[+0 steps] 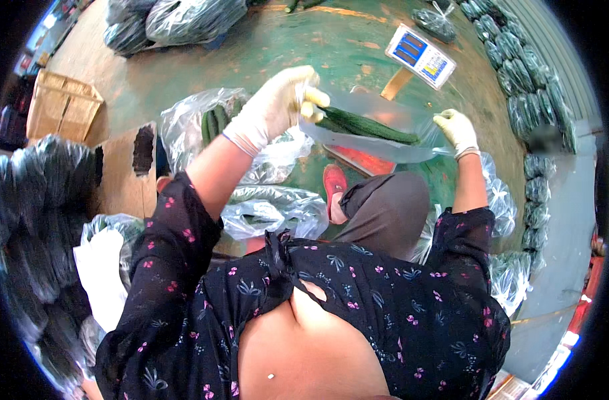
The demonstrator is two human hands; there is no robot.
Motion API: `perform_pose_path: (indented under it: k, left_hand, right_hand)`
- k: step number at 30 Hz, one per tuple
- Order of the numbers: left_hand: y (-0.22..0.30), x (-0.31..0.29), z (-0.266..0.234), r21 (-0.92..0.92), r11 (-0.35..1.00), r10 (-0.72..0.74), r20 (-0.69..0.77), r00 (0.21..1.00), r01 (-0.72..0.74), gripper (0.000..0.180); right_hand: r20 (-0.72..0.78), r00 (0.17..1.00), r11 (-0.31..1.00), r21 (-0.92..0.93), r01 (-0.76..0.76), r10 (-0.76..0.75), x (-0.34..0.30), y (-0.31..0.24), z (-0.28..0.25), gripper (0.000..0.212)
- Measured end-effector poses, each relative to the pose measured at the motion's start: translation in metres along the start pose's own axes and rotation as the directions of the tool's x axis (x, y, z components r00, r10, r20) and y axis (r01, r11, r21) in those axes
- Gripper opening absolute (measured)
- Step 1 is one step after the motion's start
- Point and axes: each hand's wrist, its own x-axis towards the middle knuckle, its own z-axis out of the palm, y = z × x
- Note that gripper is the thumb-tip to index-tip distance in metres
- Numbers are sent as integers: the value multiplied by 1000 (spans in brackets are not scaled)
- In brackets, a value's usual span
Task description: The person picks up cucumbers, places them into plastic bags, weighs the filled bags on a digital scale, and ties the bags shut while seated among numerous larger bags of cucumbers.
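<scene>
I hold a clear plastic bag (378,143) stretched between my two gloved hands, out at twelve o'clock above my knee. My left hand (274,107) pinches the bag's edge at its ten o'clock end, fingers curled tight around the film and what looks like the stem end of a cucumber (368,125). My right hand (456,130) grips the opposite edge at about two o'clock, fingers closed on the plastic. Pulled apart like this, the bag sags in the middle into a trough, so the long dark cucumber lies lengthwise in it, running from ten toward three o'clock, and cannot roll out.

Just beyond the bag, at one o'clock, stands a scale (421,57) with a blue-and-white display; its red platform (361,160) shows under the bag, so I keep the load right over it. At nine o'clock of my left hand an open bag of loose cucumbers (214,123) sits on the green floor (304,47) within easy reach. Filled, tied bags (524,73) line the wall from one to three o'clock, more are heaped at nine o'clock beside me, and a cardboard box (61,107) stands at ten o'clock.
</scene>
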Motion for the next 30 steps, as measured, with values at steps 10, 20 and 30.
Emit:
perform_pose_path:
  k: [10, 20, 30]
  left_hand:
    - [-39, 66, -19, 58, 979, -193, -46, 980, 196, 36]
    - [-19, 65, 12, -30, 973, -227, 35, 973, 228, 40]
    - [-12, 66, -5, 33, 978, -206, 17, 978, 205, 49]
  right_hand:
    - [378, 890, 966, 59, 252, -255, -11, -3, 75, 36]
    - [323, 931, 921, -282, 267, -171, 7, -65, 227, 99]
    - [-99, 848, 853, -77, 516, -521, 70, -9, 225, 45]
